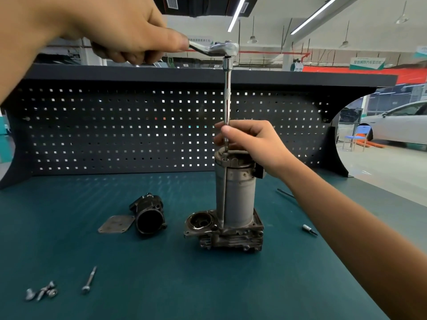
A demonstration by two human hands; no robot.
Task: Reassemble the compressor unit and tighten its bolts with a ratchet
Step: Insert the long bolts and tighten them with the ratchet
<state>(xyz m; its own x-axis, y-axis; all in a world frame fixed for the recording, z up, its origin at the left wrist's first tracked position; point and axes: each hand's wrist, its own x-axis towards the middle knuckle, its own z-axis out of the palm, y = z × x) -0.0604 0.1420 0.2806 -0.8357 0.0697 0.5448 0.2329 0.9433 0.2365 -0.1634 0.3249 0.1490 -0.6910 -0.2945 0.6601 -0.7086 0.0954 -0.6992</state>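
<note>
— While the left hand (120, 31) is clenched around the ratchet (219, 48) handle up high, what does the right one do?

— Right hand (249, 142): one, fingers pinched round the lower end of the extension bar (227, 93), just above the top of the compressor (233, 199). Ratchet: one, polished metal, rounded head, handle level. Extension bar: one, slim chrome rod with a knurled band, standing upright from the ratchet head down to the compressor's top rim.

— And the compressor itself?

— One, upright near the middle of the mat (161, 285), directly under the right hand. Smooth grey metal cylinder on a dark, ribbed, blocky cast base; a round open port sits on the base's left side. One long thin bolt runs down the front of the cylinder.

— Loose parts?

— Left of the compressor: one dark cast housing (149, 215) lying on its side, round mouth open toward the camera; touching its left, one flat dull-grey plate (116, 224) with clipped corners. Near front left: one long bolt (89, 281), and a small cluster of short bolts (41, 292), count unclear. Right of the compressor, beyond the forearm: one small socket bit (309, 229). Mat: one, teal, finely textured. Behind it: one dark pegboard (115, 125) with square holes.
</note>
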